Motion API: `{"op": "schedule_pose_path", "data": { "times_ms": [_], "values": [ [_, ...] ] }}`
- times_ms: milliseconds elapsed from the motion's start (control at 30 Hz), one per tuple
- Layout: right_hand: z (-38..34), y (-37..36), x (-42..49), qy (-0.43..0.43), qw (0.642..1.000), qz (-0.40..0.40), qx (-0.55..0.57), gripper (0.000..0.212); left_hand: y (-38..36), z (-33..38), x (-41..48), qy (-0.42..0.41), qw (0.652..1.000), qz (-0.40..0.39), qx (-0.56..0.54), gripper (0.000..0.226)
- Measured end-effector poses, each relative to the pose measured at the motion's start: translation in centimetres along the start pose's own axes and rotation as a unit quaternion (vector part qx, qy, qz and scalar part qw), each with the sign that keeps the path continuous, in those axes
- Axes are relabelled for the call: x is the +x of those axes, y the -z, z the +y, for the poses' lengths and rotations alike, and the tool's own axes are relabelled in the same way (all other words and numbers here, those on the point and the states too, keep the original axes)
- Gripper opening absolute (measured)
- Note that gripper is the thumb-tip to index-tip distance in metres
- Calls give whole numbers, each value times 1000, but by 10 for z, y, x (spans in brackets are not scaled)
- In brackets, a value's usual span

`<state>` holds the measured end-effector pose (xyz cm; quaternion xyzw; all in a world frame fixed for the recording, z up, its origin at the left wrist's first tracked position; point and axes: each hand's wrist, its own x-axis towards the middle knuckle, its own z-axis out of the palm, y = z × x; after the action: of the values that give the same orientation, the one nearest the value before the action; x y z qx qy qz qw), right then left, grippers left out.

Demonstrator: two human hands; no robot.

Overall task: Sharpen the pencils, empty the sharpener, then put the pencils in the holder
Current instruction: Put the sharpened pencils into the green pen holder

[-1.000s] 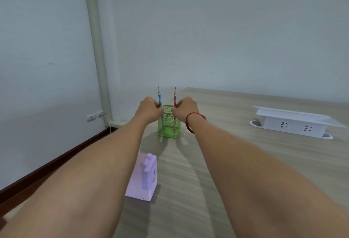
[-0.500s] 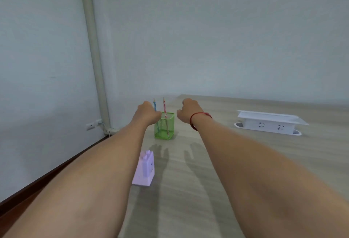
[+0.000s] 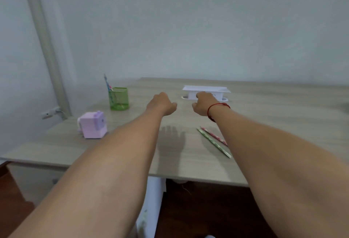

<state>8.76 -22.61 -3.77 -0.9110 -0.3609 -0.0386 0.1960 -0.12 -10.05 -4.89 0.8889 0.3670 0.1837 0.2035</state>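
**Two pencils left to fetch, both hands free**

The lilac sharpener (image 3: 93, 125) stands on the table (image 3: 273, 124), just to the left of the green mesh holder (image 3: 119, 98) and nearer the person. It sits upright with its crank side turned away. Pencils (image 3: 107, 84) already lean against the holder's left wall. A blue one stands tallest, but the blur makes the count uncertain.

To the right of the holder, the left hand (image 3: 162, 103) hovers above the wood. Its fingers are loosely curled and its thumb is out, and nothing shows in its grasp. Further right of the holder is the right hand (image 3: 204, 104), which wears a red cord at the wrist. It hangs the same way, slack and seemingly empty, though its fingertips are turned away from the camera. A white socket block (image 3: 207, 91) lies behind that hand, well to the right of the holder.

Two pencils (image 3: 213, 142), one green and one pink, lie side by side on the table, well right of the holder and nearer the person, partly under the right forearm. Whether their tips are cut cannot be read here.

The likely step is to collect that pair. The right hand is better placed and should drop back toward the person. It should pinch each pencil near its middle so that neither rolls off. If the tips prove blunt, the pencils go past the holder to the sharpener, with the left hand steadying its body while the right feeds and cranks. If they are sharp, they should be lowered into the holder blunt end first, clear of the pencils already inside.
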Motion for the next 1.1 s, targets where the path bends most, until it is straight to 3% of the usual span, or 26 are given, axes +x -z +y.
{"op": "schedule_pose_path", "data": {
  "times_ms": [200, 400, 700, 800, 933, 1100],
  "values": [
    [78, -11, -36, -49, 998, -34, -17, 43, -67, 32, -33, -14, 997, -67, 28, 56],
    [108, -28, -51, -62, 995, -76, -15, 42, -101, 57, -54, -11, 998, -52, 34, 58],
    [99, -34, -46, -79, 995, -44, -51, 29, -107, 70, -52, 23, 999, -9, 34, 39],
    [85, -24, -41, -82, 996, -33, -13, 7, -97, 65, -46, 25, 1000, 12, 14, 34],
    [45, 2, -22, -62, 997, -17, 43, 33, -50, 55, -29, 10, 998, 61, -27, 31],
    [-42, 20, 8, 4, 996, 1, 90, 7, 37, 23, 4, 3, 979, 159, -129, 21]
  ]
}}
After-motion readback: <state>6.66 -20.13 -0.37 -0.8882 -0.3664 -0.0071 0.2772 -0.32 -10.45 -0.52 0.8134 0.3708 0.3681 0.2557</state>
